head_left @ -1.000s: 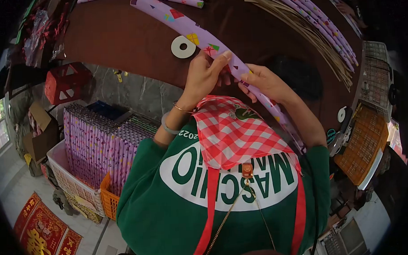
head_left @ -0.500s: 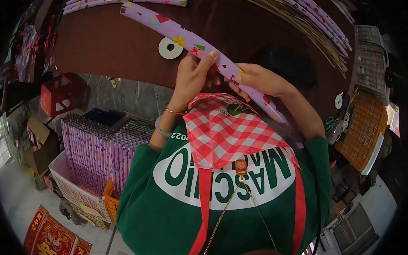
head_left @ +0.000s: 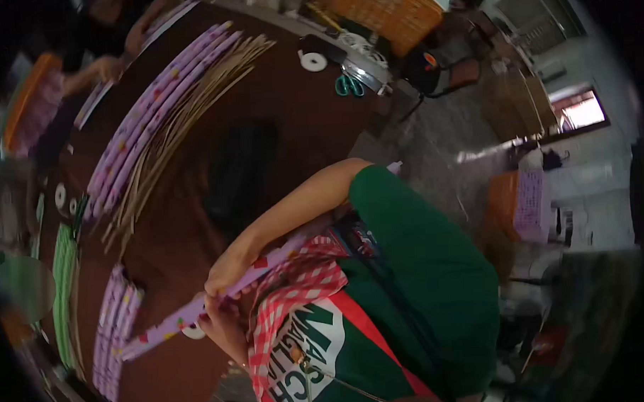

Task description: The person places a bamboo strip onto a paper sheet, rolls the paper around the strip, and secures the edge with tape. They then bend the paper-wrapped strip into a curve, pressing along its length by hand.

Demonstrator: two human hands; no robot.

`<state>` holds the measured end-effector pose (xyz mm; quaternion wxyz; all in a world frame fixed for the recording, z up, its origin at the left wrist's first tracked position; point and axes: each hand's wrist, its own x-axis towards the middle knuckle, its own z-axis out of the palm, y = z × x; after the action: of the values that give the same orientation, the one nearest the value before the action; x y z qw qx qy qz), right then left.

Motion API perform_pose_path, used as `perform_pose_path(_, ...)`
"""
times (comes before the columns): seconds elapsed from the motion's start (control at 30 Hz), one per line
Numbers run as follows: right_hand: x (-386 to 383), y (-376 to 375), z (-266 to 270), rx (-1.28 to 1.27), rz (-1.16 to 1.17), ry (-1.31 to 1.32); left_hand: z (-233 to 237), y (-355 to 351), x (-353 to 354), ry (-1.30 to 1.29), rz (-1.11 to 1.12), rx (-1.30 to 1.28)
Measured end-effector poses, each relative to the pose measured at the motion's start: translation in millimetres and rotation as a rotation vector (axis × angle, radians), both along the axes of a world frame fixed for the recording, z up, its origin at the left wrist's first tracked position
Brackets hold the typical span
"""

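Observation:
A long lilac roll [head_left: 163,334] printed with small coloured shapes slants across the front of my body. My right hand [head_left: 231,269] is closed around its middle. Just below, my left hand [head_left: 224,330] also grips the roll, its fingers partly hidden. The roll's far end passes under my right forearm, close to the red checked apron [head_left: 324,275]. A white tape roll [head_left: 193,332] lies on the table, partly covered by the lilac roll and my left hand.
More lilac rolls [head_left: 152,111] lie beside thin brown strips [head_left: 184,110] on the brown table [head_left: 299,145]. A dark object [head_left: 239,168] sits mid-table. Teal scissors [head_left: 349,85] and white tape [head_left: 313,61] are near the far edge. A co-worker's hand [head_left: 108,69] is across the table.
My view has swung to the right, bringing the co-worker, scissors and room into sight. Both hands still hold the lilac roll, which now slants the other way in view.

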<state>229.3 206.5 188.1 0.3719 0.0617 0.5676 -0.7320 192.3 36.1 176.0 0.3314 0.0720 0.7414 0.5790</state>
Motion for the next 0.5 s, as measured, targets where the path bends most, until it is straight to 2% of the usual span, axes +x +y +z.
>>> perform_pose_path(0.07, -4, 11, -15, -0.034, -0.051, -0.065, 1, 22, 2, 0.082, 0.057, 0.004)
perform_pose_path(0.1, -2, 17, -13, -0.043, -0.034, -0.075, -20, 12, -12, 0.363, -0.270, 0.069)
perform_pose_path(0.17, 1, 22, -13, -0.028, -0.105, -0.045, 14, 40, -3, -0.240, -0.140, 0.162)
perform_pose_path(0.2, 3, 25, -11, -0.012, -0.135, -0.029, -9, 31, -4, -0.029, -0.230, 0.170)
perform_pose_path(0.37, -2, 31, -19, -0.091, -0.199, 0.090, -21, 48, -9, 0.090, -0.383, 0.348)
perform_pose_path(0.43, -10, 33, -29, -0.148, -0.133, 0.174, -22, 53, -14, 0.202, -0.330, 0.348)
perform_pose_path(0.47, -9, 36, -33, -0.185, -0.178, 0.132, -20, 53, -17, 0.276, -0.268, 0.321)
perform_pose_path(0.5, -11, 30, -58, -0.128, -0.234, 0.182, -18, 52, -20, 0.359, -0.198, 0.274)
